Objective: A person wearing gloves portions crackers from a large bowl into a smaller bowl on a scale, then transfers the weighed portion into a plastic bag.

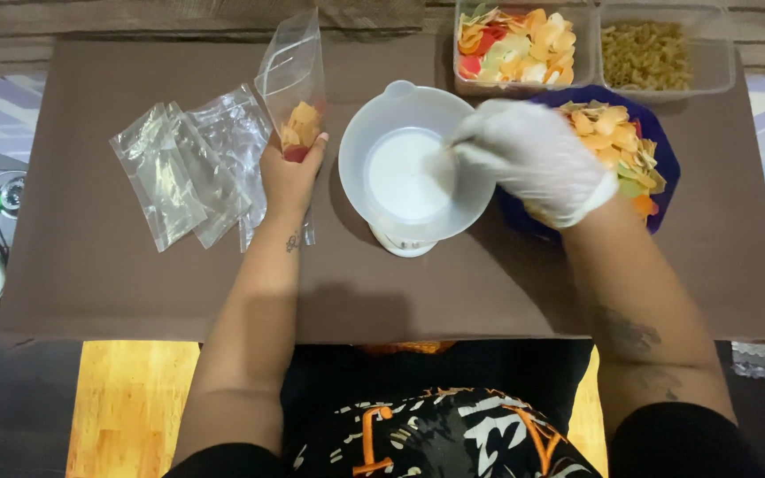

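Left hand is holding a bag of chips upright on the desk; gloved right hand is reaching into the white bowl.

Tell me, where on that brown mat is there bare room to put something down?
The brown mat lies bare along its near edge, below the empty plastic bags, and at the far right beyond the blue plate. The middle and far edge are crowded: white bowl, two clear tubs.

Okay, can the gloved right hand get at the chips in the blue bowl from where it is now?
Probably yes. The right hand hovers over the white bowl, right beside the blue bowl, whose chips lie uncovered with nothing between them.
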